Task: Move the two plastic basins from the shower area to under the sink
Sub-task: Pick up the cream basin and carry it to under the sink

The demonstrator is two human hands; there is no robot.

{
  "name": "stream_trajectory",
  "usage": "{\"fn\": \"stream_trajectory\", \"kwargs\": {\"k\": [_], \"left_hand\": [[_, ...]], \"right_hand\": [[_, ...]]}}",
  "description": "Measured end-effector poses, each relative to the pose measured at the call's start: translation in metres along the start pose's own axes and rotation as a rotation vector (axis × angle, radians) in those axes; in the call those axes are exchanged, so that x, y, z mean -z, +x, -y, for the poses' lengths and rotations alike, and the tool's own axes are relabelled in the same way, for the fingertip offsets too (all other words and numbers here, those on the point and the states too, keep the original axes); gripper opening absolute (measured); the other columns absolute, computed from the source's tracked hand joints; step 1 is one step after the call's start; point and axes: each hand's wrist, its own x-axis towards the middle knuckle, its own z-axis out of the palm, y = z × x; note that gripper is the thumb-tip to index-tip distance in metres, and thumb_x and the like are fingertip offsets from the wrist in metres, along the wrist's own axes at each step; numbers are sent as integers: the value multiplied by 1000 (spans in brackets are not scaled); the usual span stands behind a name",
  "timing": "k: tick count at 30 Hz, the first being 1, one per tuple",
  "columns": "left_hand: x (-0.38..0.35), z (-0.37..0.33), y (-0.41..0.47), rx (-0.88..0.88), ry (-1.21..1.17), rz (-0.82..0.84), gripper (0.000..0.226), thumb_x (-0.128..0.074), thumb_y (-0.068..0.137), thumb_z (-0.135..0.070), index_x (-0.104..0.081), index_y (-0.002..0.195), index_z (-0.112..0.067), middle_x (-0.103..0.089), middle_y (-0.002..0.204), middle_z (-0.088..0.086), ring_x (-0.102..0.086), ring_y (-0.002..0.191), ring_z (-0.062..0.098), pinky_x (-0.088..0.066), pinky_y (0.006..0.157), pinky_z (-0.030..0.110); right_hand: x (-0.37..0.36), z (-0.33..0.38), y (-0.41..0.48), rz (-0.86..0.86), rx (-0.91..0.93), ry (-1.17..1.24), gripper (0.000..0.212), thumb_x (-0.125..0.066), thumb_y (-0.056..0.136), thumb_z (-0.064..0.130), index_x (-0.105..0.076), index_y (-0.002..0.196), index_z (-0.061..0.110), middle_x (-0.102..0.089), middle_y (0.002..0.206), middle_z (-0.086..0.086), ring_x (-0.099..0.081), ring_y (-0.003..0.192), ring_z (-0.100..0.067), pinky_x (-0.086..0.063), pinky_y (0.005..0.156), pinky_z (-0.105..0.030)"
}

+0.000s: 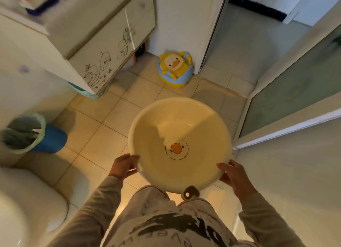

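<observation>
While held above beige floor tiles [103, 121] | yellow basin [184, 117] | left hand [123, 166], right hand [233, 174]: fingers clamped on rim | sink cabinet [103, 49] upper left.

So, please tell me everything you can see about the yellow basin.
The yellow basin is round, pale glossy plastic and looks empty, with a duck face printed inside its bottom. A hanging tab with a hole sticks out from the near rim. It is held above the tiled floor, open side up, left hand and right hand gripping opposite rims.
</observation>
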Motion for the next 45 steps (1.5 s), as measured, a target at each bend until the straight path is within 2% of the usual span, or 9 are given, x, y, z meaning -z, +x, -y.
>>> {"fn": "stream_trajectory", "kwargs": {"k": [4,8,13,20,24,29,38,42,45], "left_hand": [[-26,-57,32,12,58,70,15,-59,87,-10,-57,101,-5,-62,88,11,-59,74,24,-53,66,32],[-54,-107,58,-9,108,76,19,-61,86,-9,-56,104,-4,-59,100,16,-57,80,28,-52,70,33],[-94,-145,93,-27,96,56,30,-62,85,-11,-57,113,-2,-61,106,16,-58,92,31,-52,80,39],[-158,-161,120,51,-125,-78,15,-62,84,-11,-59,98,-6,-59,99,13,-58,74,23,-52,70,34],[-189,-160,122,85,-286,-169,29,-62,84,-12,-53,111,-7,-60,101,13,-58,79,24,-52,67,34],[-220,-155,121,110,-465,-291,8,-62,83,-12,-56,87,-9,-61,87,9,-59,75,24,-51,61,32],[-223,-167,148,164,-654,-403,8,-64,83,-15,-59,87,-10,-63,87,8,-60,76,25,-52,63,33],[-210,-189,167,196,-682,-428,18,-64,83,-14,-56,97,-7,-62,91,11,-60,78,26,-53,66,34],[-197,-204,183,204,-693,-430,11,-63,83,-13,-55,88,-8,-60,88,11,-59,74,26,-53,68,34]], "right_hand": [[-7,44,29,-34,0,33,38,-63,83,3,-56,121,3,-62,110,-19,-60,97,-36,-53,75,-40],[-6,78,55,-34,-8,73,37,-61,84,2,-54,120,4,-62,110,-17,-61,92,-33,-52,65,-34],[-2,127,112,-20,-3,58,43,-61,84,2,-53,126,0,-61,117,-20,-59,100,-37,-51,76,-40],[5,232,201,95,22,-113,31,-62,83,4,-56,114,8,-64,104,-13,-62,86,-29,-52,61,-32],[1,286,243,191,52,-257,30,-62,83,3,-57,112,6,-62,111,-18,-61,94,-34,-53,61,-32],[-27,350,287,338,73,-481,34,-61,83,2,-58,116,0,-64,103,-18,-63,81,-28,-54,60,-32],[-105,401,333,459,50,-660,42,-60,83,-1,-52,124,-2,-58,124,-26,-58,111,-42,-53,71,-37],[-140,415,345,458,16,-706,29,-60,84,-2,-55,112,2,-58,123,-28,-59,100,-36,-51,61,-33],[-168,421,354,454,-2,-710,25,-60,84,-1,-55,108,4,-58,124,-27,-57,100,-34,-50,61,-33]]}}
